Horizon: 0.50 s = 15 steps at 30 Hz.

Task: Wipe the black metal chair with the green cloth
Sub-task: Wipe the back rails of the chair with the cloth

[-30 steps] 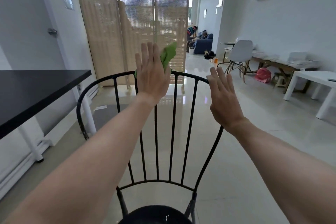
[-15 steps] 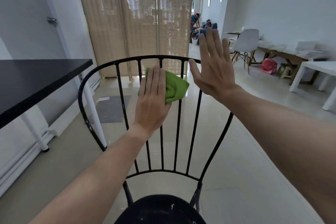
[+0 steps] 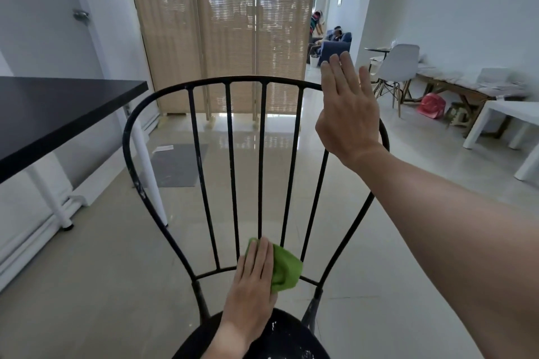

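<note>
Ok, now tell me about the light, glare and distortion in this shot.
Head view: daylight comes through the slatted screen and leaves a bright glare patch on the glossy floor; the wide lens bows the door frame and the black table at the edges; the left hand on the green cloth and the chair are sharp, while the far sofa area looks soft.

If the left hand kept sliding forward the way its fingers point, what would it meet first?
Probably the upright bars of the chair's back: the left hand presses the green cloth at their base, fingers pointing up along them. Depth is unclear.
</note>
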{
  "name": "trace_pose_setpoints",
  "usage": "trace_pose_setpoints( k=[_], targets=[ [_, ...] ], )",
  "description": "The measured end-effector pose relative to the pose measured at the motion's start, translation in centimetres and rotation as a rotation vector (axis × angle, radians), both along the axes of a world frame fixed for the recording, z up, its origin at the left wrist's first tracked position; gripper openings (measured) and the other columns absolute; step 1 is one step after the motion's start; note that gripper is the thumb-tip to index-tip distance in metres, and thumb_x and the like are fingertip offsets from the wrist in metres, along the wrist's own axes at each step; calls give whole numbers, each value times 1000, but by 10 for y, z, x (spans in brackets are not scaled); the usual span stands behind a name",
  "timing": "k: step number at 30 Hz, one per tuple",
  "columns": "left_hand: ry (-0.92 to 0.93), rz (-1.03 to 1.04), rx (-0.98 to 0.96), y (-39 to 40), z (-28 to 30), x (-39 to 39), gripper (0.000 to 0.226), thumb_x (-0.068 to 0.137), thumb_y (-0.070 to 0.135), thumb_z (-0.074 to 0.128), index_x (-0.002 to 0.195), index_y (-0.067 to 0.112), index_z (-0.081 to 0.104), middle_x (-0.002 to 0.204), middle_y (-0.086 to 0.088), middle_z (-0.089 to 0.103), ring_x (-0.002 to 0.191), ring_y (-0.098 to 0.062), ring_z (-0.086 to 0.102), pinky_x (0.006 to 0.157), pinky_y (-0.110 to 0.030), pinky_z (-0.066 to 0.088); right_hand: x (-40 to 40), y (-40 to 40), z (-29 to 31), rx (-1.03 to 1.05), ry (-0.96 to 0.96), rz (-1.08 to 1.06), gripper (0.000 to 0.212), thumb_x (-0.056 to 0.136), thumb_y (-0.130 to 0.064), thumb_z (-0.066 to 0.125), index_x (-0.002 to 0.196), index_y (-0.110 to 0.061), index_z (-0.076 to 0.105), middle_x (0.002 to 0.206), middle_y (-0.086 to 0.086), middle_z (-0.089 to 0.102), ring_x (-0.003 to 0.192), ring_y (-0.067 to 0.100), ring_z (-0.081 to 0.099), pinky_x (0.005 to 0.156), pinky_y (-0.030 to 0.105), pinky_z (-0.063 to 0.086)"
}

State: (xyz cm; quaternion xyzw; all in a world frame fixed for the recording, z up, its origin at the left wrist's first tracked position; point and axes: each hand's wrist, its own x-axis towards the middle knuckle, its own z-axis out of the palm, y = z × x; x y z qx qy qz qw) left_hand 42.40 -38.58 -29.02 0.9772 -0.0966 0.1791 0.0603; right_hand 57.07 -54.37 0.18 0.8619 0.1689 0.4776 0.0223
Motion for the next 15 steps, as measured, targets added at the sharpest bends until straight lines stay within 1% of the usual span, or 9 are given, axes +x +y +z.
trace_pose_setpoints(
  k=[3, 5, 6, 7, 8, 9, 10, 11, 15],
  targets=[
    [149, -26, -31, 3, -17, -9, 78, 82, 37, 44, 152, 6, 31, 162, -9, 22, 148, -28, 21, 116, -38, 14, 1, 0, -1, 3, -5, -2, 66, 86, -2, 46, 149, 2, 29, 159, 20, 28, 150, 33, 16, 122, 52, 14],
    [126, -85, -95, 8, -6, -10, 74, 89, 32, 44, 157, 14, 17, 166, 1, 5, 152, -21, 8, 120, -38, 12, 1, -1, -1, 7, -6, 2, 66, 86, -1, 46, 150, 2, 29, 158, 20, 28, 150, 32, 17, 122, 52, 14],
    [148, -109, -205, 10, 3, -11, 71, 96, 26, 42, 157, 20, 8, 164, 8, -2, 152, -14, 4, 122, -38, 13, 0, -1, -1, 8, -6, 6, 66, 86, -1, 46, 149, 2, 29, 158, 20, 28, 150, 32, 17, 122, 51, 14],
    [223, -127, -378, 12, 16, -13, 66, 100, 23, 42, 157, 24, 9, 162, 12, 5, 148, -6, 12, 122, -36, 20, 0, -1, -1, 9, -8, 9, 66, 85, -1, 45, 149, 3, 29, 158, 20, 28, 150, 32, 17, 122, 51, 13],
    [239, -119, -520, 12, 33, -15, 59, 102, 21, 42, 155, 25, 18, 155, 12, 29, 136, 2, 33, 114, -33, 36, -1, -1, 0, 11, -9, 12, 66, 85, 0, 44, 149, 3, 29, 158, 21, 29, 150, 33, 17, 122, 51, 13],
    [166, -103, -636, 11, 51, -15, 50, 102, 18, 42, 151, 23, 30, 132, 10, 55, 109, 9, 52, 95, -27, 50, -2, 0, 0, 16, -9, 13, 66, 85, 0, 44, 149, 3, 29, 158, 21, 29, 150, 33, 18, 122, 50, 12],
    [78, -89, -745, 10, 71, -13, 43, 103, 17, 42, 145, 22, 38, 103, 9, 64, 83, 7, 58, 75, -22, 53, -3, 0, 0, 23, -10, 13, 66, 85, 0, 43, 149, 3, 29, 158, 21, 30, 150, 33, 18, 122, 50, 12],
    [-7, -79, -861, 8, 91, -10, 39, 103, 17, 41, 141, 22, 43, 89, 7, 62, 74, 1, 60, 67, -22, 52, -4, 0, 0, 29, -11, 12, 66, 85, 1, 43, 149, 3, 30, 157, 21, 30, 150, 33, 19, 122, 50, 11],
    [-363, -85, -1144, 16, 179, 32, 52, 97, 25, 37, 149, 24, 32, 132, -5, 57, 121, -18, 57, 102, -44, 49, -9, 2, 1, 38, 0, 12, 65, 84, 2, 41, 148, 4, 30, 157, 22, 30, 150, 33, 19, 122, 52, 15]
  ],
)
